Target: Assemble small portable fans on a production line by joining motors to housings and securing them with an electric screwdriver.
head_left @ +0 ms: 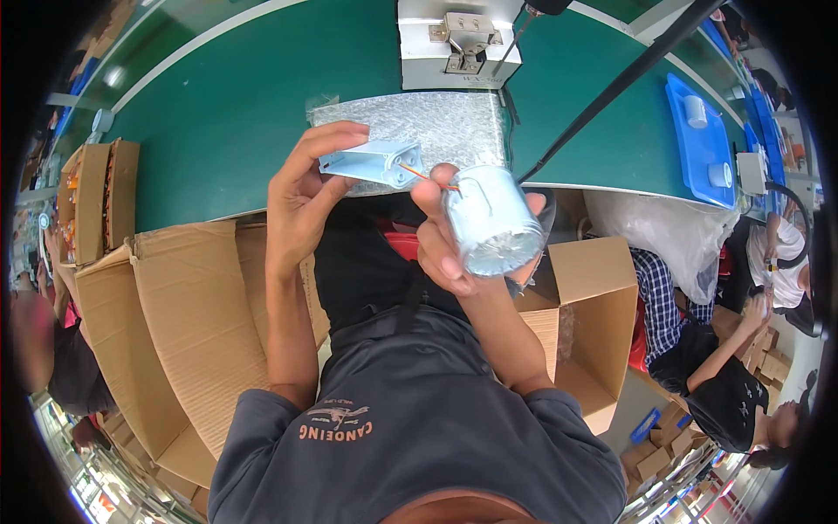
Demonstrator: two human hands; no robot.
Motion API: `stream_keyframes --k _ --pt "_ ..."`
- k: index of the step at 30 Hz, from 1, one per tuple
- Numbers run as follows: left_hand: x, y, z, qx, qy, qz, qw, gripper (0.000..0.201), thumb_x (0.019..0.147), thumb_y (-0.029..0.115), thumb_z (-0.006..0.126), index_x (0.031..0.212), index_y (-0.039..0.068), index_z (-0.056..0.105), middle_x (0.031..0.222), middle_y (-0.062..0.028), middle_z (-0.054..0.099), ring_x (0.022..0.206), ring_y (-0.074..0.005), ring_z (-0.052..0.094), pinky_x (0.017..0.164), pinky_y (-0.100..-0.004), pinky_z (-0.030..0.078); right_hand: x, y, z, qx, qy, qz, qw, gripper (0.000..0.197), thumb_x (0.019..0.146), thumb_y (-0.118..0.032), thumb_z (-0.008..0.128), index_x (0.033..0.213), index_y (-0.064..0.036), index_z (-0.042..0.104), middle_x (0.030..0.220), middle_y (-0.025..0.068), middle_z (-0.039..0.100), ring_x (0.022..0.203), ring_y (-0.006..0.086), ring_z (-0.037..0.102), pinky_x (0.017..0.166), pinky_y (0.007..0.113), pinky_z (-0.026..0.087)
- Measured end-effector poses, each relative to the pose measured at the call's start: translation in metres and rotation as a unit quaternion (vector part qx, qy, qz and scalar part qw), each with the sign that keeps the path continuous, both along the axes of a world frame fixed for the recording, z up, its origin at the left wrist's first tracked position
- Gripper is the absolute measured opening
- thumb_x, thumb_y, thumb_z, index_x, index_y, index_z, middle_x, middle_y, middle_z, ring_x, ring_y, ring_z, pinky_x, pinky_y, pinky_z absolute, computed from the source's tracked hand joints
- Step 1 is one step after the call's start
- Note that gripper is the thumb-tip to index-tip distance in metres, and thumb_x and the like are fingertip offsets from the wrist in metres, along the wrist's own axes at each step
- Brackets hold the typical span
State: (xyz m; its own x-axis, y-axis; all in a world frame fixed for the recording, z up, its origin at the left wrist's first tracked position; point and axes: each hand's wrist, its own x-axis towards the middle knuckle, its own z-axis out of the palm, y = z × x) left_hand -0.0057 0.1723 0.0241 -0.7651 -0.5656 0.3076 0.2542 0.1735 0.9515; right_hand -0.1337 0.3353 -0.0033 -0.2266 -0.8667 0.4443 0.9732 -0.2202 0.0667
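My left hand (307, 188) is closed on a small pale-blue plastic housing (371, 162), fingers above it and thumb below. A thin orange-red wire (419, 174) runs from the housing's open end to a larger pale-blue round body (491, 214). That body is gripped in my right hand (441, 240), its shiny, clear-looking end tilted down toward me; some of my fingers are hidden behind it. Both parts are held up over the table's front edge. Beneath them lies a sheet of bubble wrap (436, 122) on the green table (262, 96).
A white machine with a metal clamp (466, 44) stands at the back. A black pole (611, 96) slants across the right side. At far right sits a blue tray (694, 148) with white cups. Cardboard boxes (188, 323) flank my lap; people work on both sides.
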Motion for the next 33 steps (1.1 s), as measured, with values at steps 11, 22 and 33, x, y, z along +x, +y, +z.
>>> stream_keyframes --k 11,22,33 --pt "-0.028 -0.051 0.021 0.013 0.046 -0.102 0.994 0.046 0.089 0.01 0.077 0.129 -0.002 0.058 0.12 -0.0135 0.068 0.114 -0.0214 0.065 0.102 -0.0359 0.051 -0.073 -0.004 0.047 0.281 0.584 -0.181 0.74 0.086 0.08 -0.023 0.081 0.152 -0.0011 0.04 0.121 0.0161 0.067 0.109 0.0222 0.066 0.094 0.032 0.051" --pt "-0.083 0.004 -0.007 -0.044 0.046 -0.064 0.996 0.047 0.095 0.014 0.073 0.136 0.0 0.055 0.122 -0.0097 0.069 0.115 -0.0171 0.064 0.102 -0.0337 0.048 -0.04 -0.03 0.01 0.322 0.728 -0.535 0.282 0.073 0.073 -0.015 0.088 0.134 -0.0001 0.051 0.133 0.0188 0.059 0.115 0.0425 0.063 0.095 0.045 0.055" --pt "-0.083 0.003 -0.004 -0.122 -0.03 -0.067 0.99 0.053 0.093 0.015 0.073 0.14 0.001 0.054 0.125 -0.0114 0.06 0.111 -0.0183 0.058 0.094 -0.0311 0.047 -0.099 -0.035 0.099 0.254 0.716 -0.396 0.516 0.041 0.096 -0.012 0.074 0.131 0.0006 0.059 0.11 0.0083 0.063 0.086 0.0142 0.061 0.074 0.026 0.051"
